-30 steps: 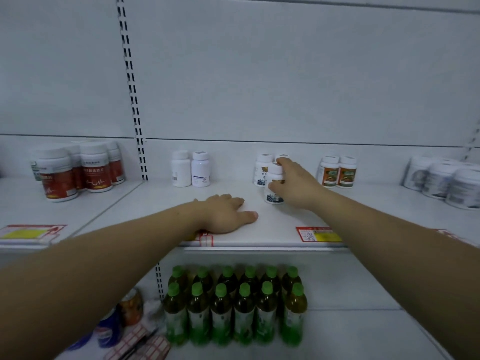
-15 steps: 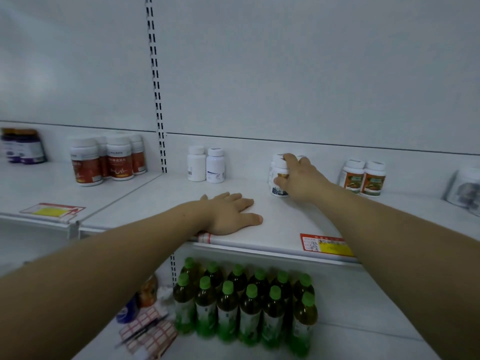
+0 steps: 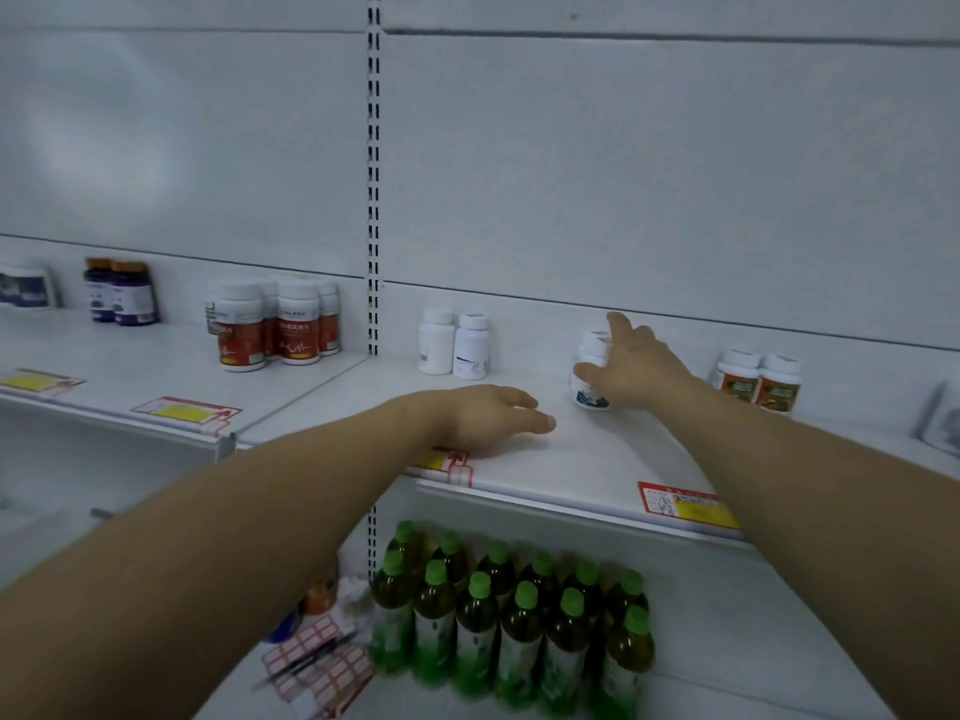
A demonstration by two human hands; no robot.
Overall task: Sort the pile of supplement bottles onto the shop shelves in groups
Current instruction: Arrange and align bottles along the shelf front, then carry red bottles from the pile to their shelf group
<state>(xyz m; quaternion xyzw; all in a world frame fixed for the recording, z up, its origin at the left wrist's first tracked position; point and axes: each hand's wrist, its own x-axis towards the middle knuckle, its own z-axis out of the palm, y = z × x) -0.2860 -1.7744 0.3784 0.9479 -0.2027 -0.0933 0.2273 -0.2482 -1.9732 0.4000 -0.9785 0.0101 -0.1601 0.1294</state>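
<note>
Your right hand (image 3: 636, 368) is spread wide with its fingers nearly straight, thumb and palm against the small white plastic bottle with a dark blue label (image 3: 591, 397) and curled round nothing. That bottle stands upright towards the back of the white metal shelf (image 3: 571, 459), between two plain white bottles (image 3: 454, 345) and two orange-labelled white bottles (image 3: 758, 381). Your left hand (image 3: 493, 418) lies palm down, fingers relaxed, near the shelf's front edge.

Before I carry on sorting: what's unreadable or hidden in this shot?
- Head view: right hand covers the blue-label bottles; their count and its grip are unclear.
- Head view: white tub is cut off by the right edge.
- Head view: red-label bottles, print too small to read.
</note>
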